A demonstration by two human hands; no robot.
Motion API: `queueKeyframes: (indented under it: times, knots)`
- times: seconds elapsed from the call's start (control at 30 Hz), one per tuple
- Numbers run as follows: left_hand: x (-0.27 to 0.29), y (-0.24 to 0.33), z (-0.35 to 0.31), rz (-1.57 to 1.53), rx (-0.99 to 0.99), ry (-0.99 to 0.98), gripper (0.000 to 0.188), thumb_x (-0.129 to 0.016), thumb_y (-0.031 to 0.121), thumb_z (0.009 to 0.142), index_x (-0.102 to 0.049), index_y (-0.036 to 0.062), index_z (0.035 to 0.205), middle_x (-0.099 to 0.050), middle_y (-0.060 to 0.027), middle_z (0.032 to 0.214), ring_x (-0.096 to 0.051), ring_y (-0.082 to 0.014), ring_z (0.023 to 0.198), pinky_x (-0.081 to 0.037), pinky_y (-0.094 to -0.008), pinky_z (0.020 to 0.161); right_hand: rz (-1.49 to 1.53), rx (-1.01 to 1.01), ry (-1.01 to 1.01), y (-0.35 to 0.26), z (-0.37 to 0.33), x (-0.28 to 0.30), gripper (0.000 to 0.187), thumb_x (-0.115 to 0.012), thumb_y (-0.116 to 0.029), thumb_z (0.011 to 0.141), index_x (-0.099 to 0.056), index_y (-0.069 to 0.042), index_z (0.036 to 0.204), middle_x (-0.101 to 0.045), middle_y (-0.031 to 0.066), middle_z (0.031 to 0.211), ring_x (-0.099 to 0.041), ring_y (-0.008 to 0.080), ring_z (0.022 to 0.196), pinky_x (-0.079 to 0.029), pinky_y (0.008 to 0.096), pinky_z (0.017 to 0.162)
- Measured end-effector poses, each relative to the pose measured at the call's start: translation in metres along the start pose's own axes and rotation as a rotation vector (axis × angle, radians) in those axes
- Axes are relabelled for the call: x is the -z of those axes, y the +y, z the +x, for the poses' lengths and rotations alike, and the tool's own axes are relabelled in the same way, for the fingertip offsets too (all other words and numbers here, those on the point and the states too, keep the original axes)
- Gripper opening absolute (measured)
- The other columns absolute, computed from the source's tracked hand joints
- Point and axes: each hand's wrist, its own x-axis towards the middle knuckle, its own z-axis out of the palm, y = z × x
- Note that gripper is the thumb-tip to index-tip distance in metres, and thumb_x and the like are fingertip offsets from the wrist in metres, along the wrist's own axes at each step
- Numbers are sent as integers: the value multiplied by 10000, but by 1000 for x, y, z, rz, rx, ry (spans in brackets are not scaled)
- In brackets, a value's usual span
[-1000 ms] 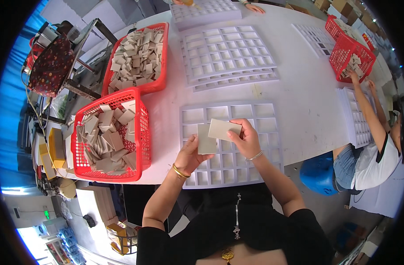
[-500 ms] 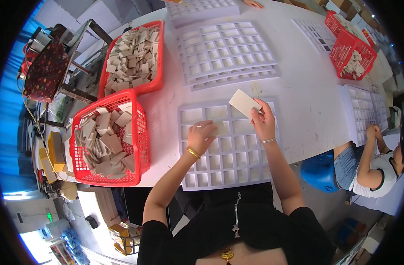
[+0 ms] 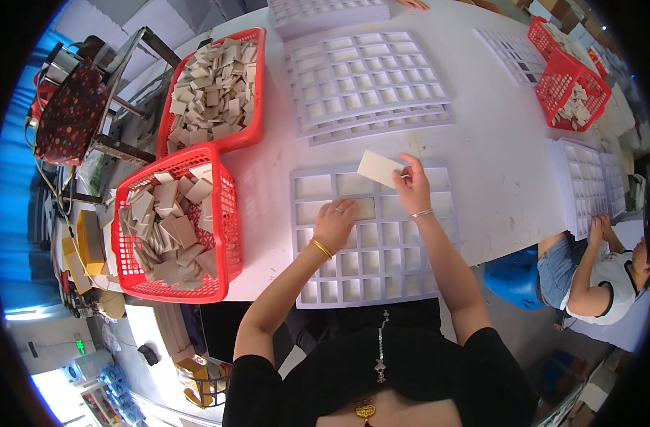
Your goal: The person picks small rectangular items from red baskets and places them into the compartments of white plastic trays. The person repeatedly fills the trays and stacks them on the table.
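A pale lilac compartment tray [image 3: 360, 194] lies before me at the table's near edge. My right hand [image 3: 414, 186] pinches a cream rectangular tile [image 3: 377, 169] by its right end, above the tray's upper middle compartments. My left hand [image 3: 336, 222] rests palm down on the tray, its fingers reaching over a compartment in the second row, where a pale piece [image 3: 365, 208] partly shows. That hand grips nothing I can see. Whether other compartments hold pieces is hard to tell.
Two red baskets [image 3: 230, 235] [image 3: 257, 85] of loose cream tiles stand on my left. Stacked trays [image 3: 371, 75] lie beyond mine. At the far right are more red baskets [image 3: 572, 85] and stacked trays [image 3: 581, 185]. A person [image 3: 588, 285] sits at the right; another person's hand [image 3: 413, 4] shows at the far edge.
My right hand has brought the tile a little to the left over the tray. My left hand has shifted slightly right.
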Motion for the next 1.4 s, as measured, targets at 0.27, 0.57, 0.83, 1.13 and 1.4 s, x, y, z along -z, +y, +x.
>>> queueKeyframes:
  times: [0.27, 0.57, 0.83, 1.13, 1.4]
  knots:
    - [0, -2, -8, 29, -73, -118, 369, -600, 98, 820, -532, 115, 1183, -470, -76, 1364, -402, -248, 1294, -321, -402, 1082, -420, 42, -239, 25, 15, -32, 266, -640, -107, 782, -584, -55, 1037, -614, 101, 709, -600, 229, 638, -496, 336, 643]
    - [10, 0, 1, 115, -64, -272, 344, -613, 149, 827, -548, 129, 1164, -458, -66, 1376, -399, -242, 1295, -300, -414, 1090, -632, 242, -152, 25, 12, -55, 141, -651, -115, 747, -619, -88, 882, -569, 63, 864, -572, 289, 861, -485, 394, 707]
    - [22, 6, 18, 261, -77, -459, 374, -619, 212, 840, -532, 133, 1195, -434, -72, 1400, -385, -231, 1308, -276, -448, 1090, -885, 595, -243, 18, 4, -63, 66, -656, -141, 722, -594, -145, 745, -556, 25, 813, -558, 238, 794, -422, 392, 714]
    - [91, -22, 70, 142, -53, -548, 177, -592, 210, 841, -619, 155, 1007, -653, -60, 930, -620, -237, 930, -434, -437, 899, -1131, 517, -430, 9, -6, -67, 318, -647, -126, 736, -625, -161, 1051, -572, 45, 1024, -531, 255, 960, -417, 398, 799]
    - [226, -214, 108, 220, 443, 355, 188, -528, 162, 858, -629, 145, 1015, -659, -130, 846, -639, -312, 819, -503, -406, 700, -1079, 444, -471, 1, -10, -64, 406, -623, -55, 724, -608, -145, 1120, -534, 74, 1103, -521, 271, 979, -426, 401, 792]
